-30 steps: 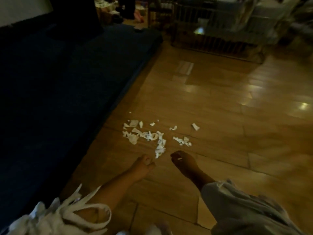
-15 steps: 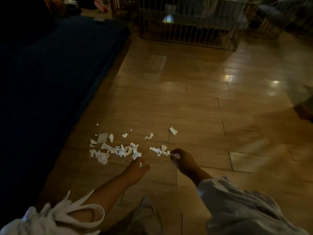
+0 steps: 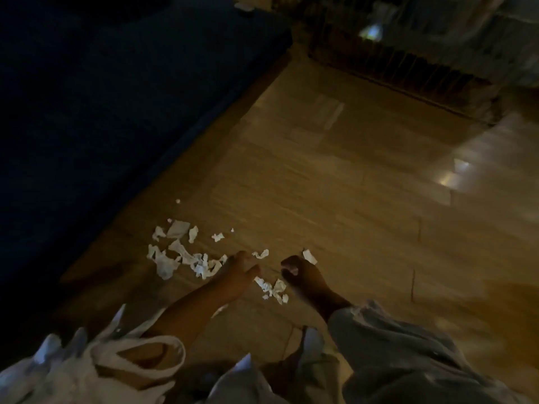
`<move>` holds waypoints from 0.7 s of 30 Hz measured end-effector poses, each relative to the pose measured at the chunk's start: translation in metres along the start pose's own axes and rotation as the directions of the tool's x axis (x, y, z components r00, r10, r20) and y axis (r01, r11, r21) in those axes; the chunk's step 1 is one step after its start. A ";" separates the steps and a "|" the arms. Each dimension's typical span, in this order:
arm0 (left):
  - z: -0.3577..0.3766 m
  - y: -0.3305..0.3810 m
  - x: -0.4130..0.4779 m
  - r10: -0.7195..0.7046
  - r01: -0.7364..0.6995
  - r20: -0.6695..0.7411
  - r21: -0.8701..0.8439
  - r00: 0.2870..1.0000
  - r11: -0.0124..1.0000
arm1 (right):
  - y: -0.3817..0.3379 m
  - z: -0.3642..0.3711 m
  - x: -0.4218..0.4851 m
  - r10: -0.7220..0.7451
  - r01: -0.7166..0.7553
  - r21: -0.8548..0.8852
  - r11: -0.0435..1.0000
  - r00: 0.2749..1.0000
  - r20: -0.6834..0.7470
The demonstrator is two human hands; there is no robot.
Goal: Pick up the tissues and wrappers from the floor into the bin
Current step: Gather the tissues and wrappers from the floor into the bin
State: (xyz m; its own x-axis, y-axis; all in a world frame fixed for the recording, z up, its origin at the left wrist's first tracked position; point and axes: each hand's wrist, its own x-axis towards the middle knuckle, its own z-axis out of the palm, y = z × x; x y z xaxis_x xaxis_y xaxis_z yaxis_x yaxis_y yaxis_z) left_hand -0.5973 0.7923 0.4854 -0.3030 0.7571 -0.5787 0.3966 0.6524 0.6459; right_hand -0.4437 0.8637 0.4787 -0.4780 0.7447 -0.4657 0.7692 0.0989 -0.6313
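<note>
Torn white tissue scraps [image 3: 186, 258] lie scattered on the wooden floor [image 3: 350, 214] beside a dark blue mattress. My left hand [image 3: 236, 275] reaches among them with its fingers stretched out, its fingertips next to a small curled scrap [image 3: 261, 253]. More scraps [image 3: 272, 288] lie between my two hands. My right hand [image 3: 300, 275] is curled and pinches a small white tissue piece; another piece [image 3: 309, 256] shows just beyond its knuckles. No bin is in view.
The dark blue mattress [image 3: 102, 112] fills the left side. A wire pen [image 3: 408, 62] stands at the far end of the floor. A white bag-like loop [image 3: 131, 354] hangs around my left forearm. The picture is dim and blurred.
Both hands have moved forward into the scraps. The left hand now reaches past the near pieces, and the right hand still pinches its small white piece. The camera has swung.
</note>
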 end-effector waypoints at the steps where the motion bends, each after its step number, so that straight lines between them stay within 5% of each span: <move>1: 0.006 0.000 0.009 -0.032 0.031 -0.035 -0.029 0.999 0.999 | 0.003 -0.004 0.014 -0.020 0.021 -0.026 0.999 0.999 0.029; 6: 0.034 -0.011 0.039 -0.126 0.113 -0.093 -0.141 0.988 0.984 | 0.026 -0.003 0.074 -0.101 0.107 -0.033 0.994 0.983 0.156; 11: 0.083 -0.058 0.085 -0.180 0.162 -0.113 -0.150 0.977 0.975 | 0.068 0.042 0.129 -0.049 0.042 0.035 0.998 0.975 0.216; 17: 0.152 -0.181 0.176 -0.192 0.166 -0.161 -0.159 0.968 0.973 | 0.163 0.147 0.219 0.006 -0.012 0.027 1.000 0.973 0.229; 21: 0.205 -0.286 0.244 -0.240 0.155 -0.255 -0.312 0.937 0.937 | 0.250 0.229 0.289 -0.040 0.056 -0.051 0.997 0.961 0.275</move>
State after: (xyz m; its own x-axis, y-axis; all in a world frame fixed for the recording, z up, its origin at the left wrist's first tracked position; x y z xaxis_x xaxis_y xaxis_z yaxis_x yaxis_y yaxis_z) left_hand -0.6069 0.7834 0.0569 -0.6000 0.5614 -0.5699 0.0548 0.7396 0.6708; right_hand -0.4868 0.9520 0.0441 -0.6063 0.5302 -0.5926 0.7619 0.1740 -0.6239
